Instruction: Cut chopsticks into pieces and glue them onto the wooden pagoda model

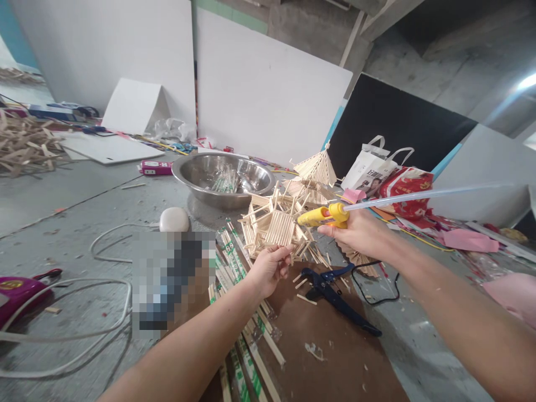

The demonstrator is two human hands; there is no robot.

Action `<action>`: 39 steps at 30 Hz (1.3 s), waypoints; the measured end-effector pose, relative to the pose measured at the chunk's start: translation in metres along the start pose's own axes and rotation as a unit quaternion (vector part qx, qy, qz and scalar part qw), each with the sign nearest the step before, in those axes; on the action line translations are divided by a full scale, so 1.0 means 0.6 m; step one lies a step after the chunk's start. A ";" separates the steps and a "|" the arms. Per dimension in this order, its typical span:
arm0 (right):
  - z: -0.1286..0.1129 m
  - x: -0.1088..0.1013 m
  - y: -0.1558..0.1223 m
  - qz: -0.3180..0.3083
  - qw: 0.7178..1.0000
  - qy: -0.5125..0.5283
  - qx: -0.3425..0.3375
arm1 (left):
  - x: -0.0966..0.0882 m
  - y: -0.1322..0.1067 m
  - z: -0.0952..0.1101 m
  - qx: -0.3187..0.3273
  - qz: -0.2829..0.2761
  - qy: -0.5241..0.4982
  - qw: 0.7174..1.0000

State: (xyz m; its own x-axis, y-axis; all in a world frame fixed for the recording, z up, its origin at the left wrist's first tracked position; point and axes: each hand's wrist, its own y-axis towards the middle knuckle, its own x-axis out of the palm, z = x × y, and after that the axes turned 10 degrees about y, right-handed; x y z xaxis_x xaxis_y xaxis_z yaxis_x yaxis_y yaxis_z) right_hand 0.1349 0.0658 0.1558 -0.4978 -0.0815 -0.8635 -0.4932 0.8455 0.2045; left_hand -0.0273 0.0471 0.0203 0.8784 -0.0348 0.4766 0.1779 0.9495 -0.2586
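Note:
My left hand (268,269) is closed on the lower edge of a model built of thin wooden sticks (274,223), holding it up over the floor. My right hand (360,233) grips a yellow glue gun (324,216) with a long clear glue stick (422,195) trailing from its back. The gun's nozzle points left and touches the model's right side. A second stick piece shaped like a small roof (316,167) sits just behind the model.
A steel bowl (224,176) holding wrapped chopsticks stands behind the model. Packets of chopsticks (234,268) and blue cutters (335,293) lie on a brown board (335,357). White cables (84,312), a pink device (17,290), bags (385,173) and white panels (268,89) surround the spot.

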 end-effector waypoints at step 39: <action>0.011 -0.008 -0.039 0.019 0.999 -0.013 0.049 | -0.003 0.001 -0.002 0.009 -0.011 -0.001 1.000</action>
State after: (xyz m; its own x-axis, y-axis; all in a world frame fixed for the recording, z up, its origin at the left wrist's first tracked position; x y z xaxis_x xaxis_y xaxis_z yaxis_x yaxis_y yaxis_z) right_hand 0.1535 0.0503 0.1520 -0.4945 -0.0359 -0.8684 -0.4015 0.8956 0.1916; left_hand -0.0280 0.0474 0.0183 0.8740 -0.0547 0.4829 0.1889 0.9538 -0.2338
